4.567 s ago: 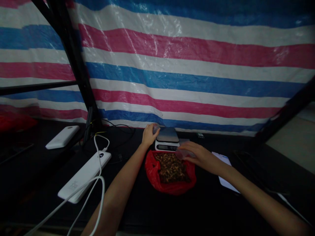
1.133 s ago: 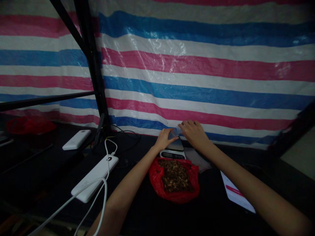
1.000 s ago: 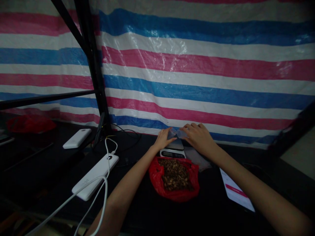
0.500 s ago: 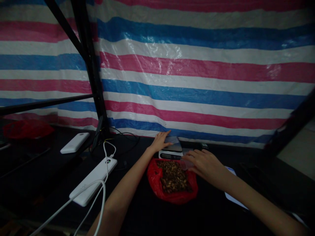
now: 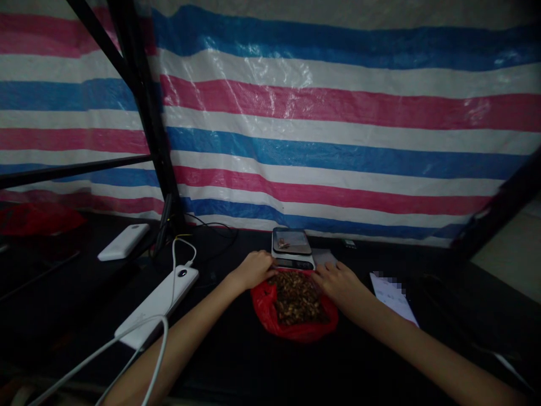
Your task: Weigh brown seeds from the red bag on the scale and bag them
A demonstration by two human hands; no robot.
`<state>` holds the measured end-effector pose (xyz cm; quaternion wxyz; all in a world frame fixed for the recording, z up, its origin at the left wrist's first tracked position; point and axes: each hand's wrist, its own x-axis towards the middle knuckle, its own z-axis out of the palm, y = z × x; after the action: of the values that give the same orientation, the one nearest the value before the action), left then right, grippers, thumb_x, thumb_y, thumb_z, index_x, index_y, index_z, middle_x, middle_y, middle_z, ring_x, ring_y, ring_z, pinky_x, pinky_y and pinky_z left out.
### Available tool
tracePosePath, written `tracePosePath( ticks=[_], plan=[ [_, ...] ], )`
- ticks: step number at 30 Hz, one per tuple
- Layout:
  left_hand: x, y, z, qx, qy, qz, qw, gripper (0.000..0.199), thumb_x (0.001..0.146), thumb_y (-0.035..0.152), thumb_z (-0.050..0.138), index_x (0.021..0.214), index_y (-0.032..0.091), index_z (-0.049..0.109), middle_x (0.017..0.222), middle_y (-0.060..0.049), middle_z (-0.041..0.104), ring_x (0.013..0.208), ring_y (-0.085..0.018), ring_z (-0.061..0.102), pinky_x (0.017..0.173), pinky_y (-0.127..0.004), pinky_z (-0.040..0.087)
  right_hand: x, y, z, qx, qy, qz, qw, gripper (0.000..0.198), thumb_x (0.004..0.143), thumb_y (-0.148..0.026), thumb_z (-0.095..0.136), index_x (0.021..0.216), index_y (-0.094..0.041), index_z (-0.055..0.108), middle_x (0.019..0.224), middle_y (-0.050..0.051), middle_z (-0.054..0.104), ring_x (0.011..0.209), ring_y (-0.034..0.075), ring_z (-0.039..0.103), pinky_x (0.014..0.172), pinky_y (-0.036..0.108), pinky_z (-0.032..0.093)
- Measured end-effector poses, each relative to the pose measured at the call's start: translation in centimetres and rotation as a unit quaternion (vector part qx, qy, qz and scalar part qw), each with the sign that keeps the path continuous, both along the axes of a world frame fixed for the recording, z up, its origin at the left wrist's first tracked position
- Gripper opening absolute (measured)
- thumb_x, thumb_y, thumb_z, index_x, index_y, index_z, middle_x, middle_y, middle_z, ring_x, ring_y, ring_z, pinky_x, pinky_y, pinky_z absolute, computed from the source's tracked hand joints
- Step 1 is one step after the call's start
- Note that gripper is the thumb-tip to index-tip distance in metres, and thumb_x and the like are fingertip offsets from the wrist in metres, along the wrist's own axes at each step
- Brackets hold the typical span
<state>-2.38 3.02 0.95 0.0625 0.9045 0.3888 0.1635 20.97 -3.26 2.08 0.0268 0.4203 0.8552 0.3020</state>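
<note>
My red bag (image 5: 301, 332) of bits (image 5: 298, 299) opens up, widest 9-to-3. Left hand (image 5: 255, 269) at 11, right hand (image 5: 338, 283) at 1; can't tell if fingers pinch.

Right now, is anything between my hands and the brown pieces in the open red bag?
Nothing visible. The red bag is open above the brown pieces, your left hand and right hand are by its far corners, and the scale sits beyond.

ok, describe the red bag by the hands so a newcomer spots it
Below the striped sheet is a black tabletop, with a scale near the sheet. The red bag sits in front of that scale, between the left hand and right hand. Unlike the red plastic at far left, its open mouth shows small brown pieces.
</note>
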Motion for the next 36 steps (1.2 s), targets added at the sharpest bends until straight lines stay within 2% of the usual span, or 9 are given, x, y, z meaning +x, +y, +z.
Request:
tracePosePath(
  ticks=[2, 8, 15, 19, 22, 25, 29, 33, 36],
  plan=[
    [0.3, -0.5, -0.3, 0.007, 0.014, -0.006, 1.0, 0.015, 0.084, 0.028, 0.054, 0.087, 0.019, 0.065, 0.087, -0.008, 0.065, 0.089, -0.022, 0.06, 0.078, -0.031, 0.045, -0.2, 0.0, -0.2, -0.013, 0.007, 0.001, 1.0, 0.02, 0.08, -0.009, 0.052, 0.091, -0.021, 0.063, 0.085, 0.007, 0.065, 0.075, 0.022, 0.059, 0.065, 0.034, 0.038],
    [0.8, -0.4, -0.1, 0.06, 0.034, -0.006, 0.998, 0.02, 0.086, 0.019, 0.047, 0.079, 0.019, 0.065, 0.083, -0.007, 0.064, 0.085, -0.022, 0.059, 0.075, -0.031, 0.044, -0.6, -0.1, 0.2, -0.048, 0.019, -0.005, 0.999, 0.026, 0.079, -0.006, 0.052, 0.097, -0.022, 0.062, 0.092, 0.006, 0.066, 0.079, 0.021, 0.062, 0.067, 0.033, 0.042],
    [1.3, -1.0, 0.8, 0.017, -0.185, -0.039, 0.982, 0.019, 0.089, 0.028, 0.046, 0.085, 0.019, 0.063, 0.085, -0.002, 0.064, 0.085, -0.016, 0.057, 0.079, -0.025, 0.043, -0.9, -0.1, 1.7, -0.121, 0.067, -0.022, 0.99, 0.021, 0.076, -0.018, 0.063, 0.096, -0.023, 0.063, 0.092, 0.005, 0.066, 0.081, 0.02, 0.064, 0.069, 0.032, 0.044],
    [1.3, -2.0, 0.3, 0.006, -0.263, -0.048, 0.964, 0.02, 0.089, 0.03, 0.046, 0.083, 0.019, 0.062, 0.082, -0.002, 0.063, 0.084, -0.015, 0.055, 0.079, -0.025, 0.041, -1.4, -0.5, 1.8, -0.115, 0.069, -0.043, 0.99, 0.029, 0.07, -0.021, 0.07, 0.098, -0.022, 0.063, 0.092, 0.005, 0.066, 0.082, 0.023, 0.064, 0.07, 0.034, 0.045],
    [1.0, -2.7, -0.4, 0.007, -0.307, -0.039, 0.951, 0.021, 0.09, 0.028, 0.045, 0.082, 0.018, 0.061, 0.081, -0.003, 0.061, 0.082, -0.015, 0.054, 0.078, -0.026, 0.04, -2.0, -1.1, 1.2, -0.069, 0.037, -0.061, 0.995, 0.018, 0.074, -0.014, 0.064, 0.09, -0.02, 0.065, 0.089, 0.007, 0.066, 0.083, 0.025, 0.062, 0.07, 0.036, 0.045],
    [0.6, -3.1, -0.9, 0.014, -0.336, -0.032, 0.941, 0.019, 0.09, 0.027, 0.044, 0.081, 0.017, 0.058, 0.08, -0.003, 0.059, 0.08, -0.015, 0.052, 0.075, -0.027, 0.039, -2.5, -1.7, 0.6, -0.041, 0.032, -0.053, 0.997, 0.019, 0.078, -0.007, 0.055, 0.087, -0.02, 0.066, 0.089, 0.008, 0.066, 0.086, 0.024, 0.061, 0.069, 0.036, 0.045],
    [0.6, -3.0, -1.9, -0.002, -0.339, -0.034, 0.94, 0.02, 0.092, 0.027, 0.038, 0.082, 0.017, 0.052, 0.082, -0.004, 0.055, 0.081, -0.016, 0.05, 0.076, -0.028, 0.038, -3.0, -2.2, 1.0, -0.085, 0.03, -0.056, 0.994, 0.021, 0.078, -0.007, 0.053, 0.089, -0.021, 0.067, 0.096, 0.008, 0.065, 0.083, 0.023, 0.061, 0.068, 0.036, 0.045],
    [0.9, -2.6, -3.0, -0.06, -0.358, 0.008, 0.932, 0.023, 0.093, 0.03, 0.033, 0.082, 0.017, 0.048, 0.078, -0.002, 0.052, 0.076, -0.014, 0.05, 0.071, -0.026, 0.037, -3.3, -2.3, 2.3, -0.134, 0.05, -0.048, 0.989, 0.024, 0.077, -0.014, 0.06, 0.098, -0.023, 0.065, 0.1, 0.008, 0.064, 0.079, 0.022, 0.063, 0.067, 0.034, 0.046],
    [1.2, -2.8, -3.2, -0.077, -0.393, 0.031, 0.916, 0.022, 0.093, 0.031, 0.033, 0.082, 0.017, 0.047, 0.076, 0.0, 0.05, 0.072, -0.013, 0.049, 0.069, -0.024, 0.037, -3.2, -2.3, 2.3, -0.152, 0.073, -0.05, 0.984, 0.026, 0.073, -0.02, 0.067, 0.099, -0.025, 0.065, 0.102, 0.008, 0.062, 0.081, 0.023, 0.063, 0.066, 0.033, 0.046]
  ],
)
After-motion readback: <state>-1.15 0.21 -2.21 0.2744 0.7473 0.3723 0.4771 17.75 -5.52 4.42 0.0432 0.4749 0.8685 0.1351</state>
